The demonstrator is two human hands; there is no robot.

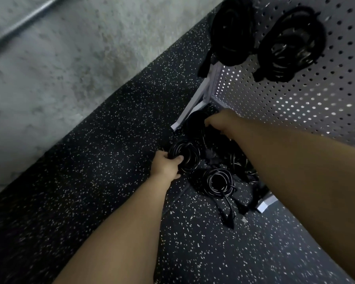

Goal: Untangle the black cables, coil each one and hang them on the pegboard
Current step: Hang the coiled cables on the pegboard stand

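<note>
1. Cables, all black, lie on the speckled floor (90, 160) at the base of the white pegboard (295, 103), which stands on the right of the scene
2. Our left hand (166, 167) is clenched round the small coil (188, 158), thumb laid over its near edge; this coil is the leftmost of the group, and we cannot tell whether it rests on the floor or is lifted just clear of it
3. Our right hand (219, 124) reaches farther in, down onto the dark bundle (195, 124) lying against the stand foot (191, 107); its fingers curl down among the black strands, but it is too dark there for us to tell whether they grasp anything
4. We see a second coil (218, 182) flat on the floor, just right of and nearer than the small coil, touched by neither hand, with its plug end (229, 219) trailing towards us
5. A loose tangle (240, 162) lies between the second coil and the pegboard's base, partly hidden by our right forearm
6. Two coils already hang on the pegboard at the far end: the left hung coil (232, 31) at the board's left edge, a tail drooping below it, and the right hung coil (291, 46) just beside it on the perforated face
7. A second stand foot (265, 203) shows to the near right of the cables; a concrete wall (70, 48) fills the far left, with a metal conduit (25, 19) running across it
</note>
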